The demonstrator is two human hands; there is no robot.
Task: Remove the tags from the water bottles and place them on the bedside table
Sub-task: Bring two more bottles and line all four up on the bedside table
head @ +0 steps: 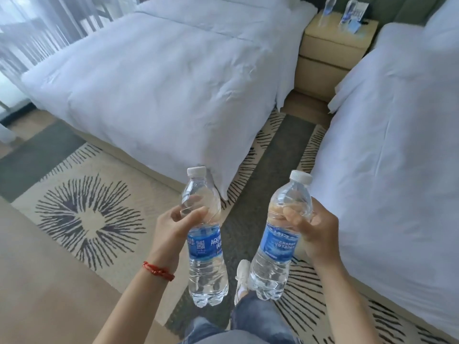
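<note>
My left hand (171, 227) grips a clear water bottle (205, 264) with a blue label and white cap, held upright near the view's bottom middle. My right hand (315, 232) grips a second, similar water bottle (275, 259), tilted slightly right. No tag shows on either neck. Far off at the top right stands the beige bedside table (330, 45), with two more bottles (327, 7) (349, 12) on its top and blue-and-white tag cards (357, 14) beside them.
A white bed (161, 78) fills the upper left, another white bed (402, 145) the right. A narrow carpeted aisle (280, 155) runs between them toward the table. My jeans leg and white shoe (242, 276) are below the bottles. Sheer curtains (29, 33) hang at the left.
</note>
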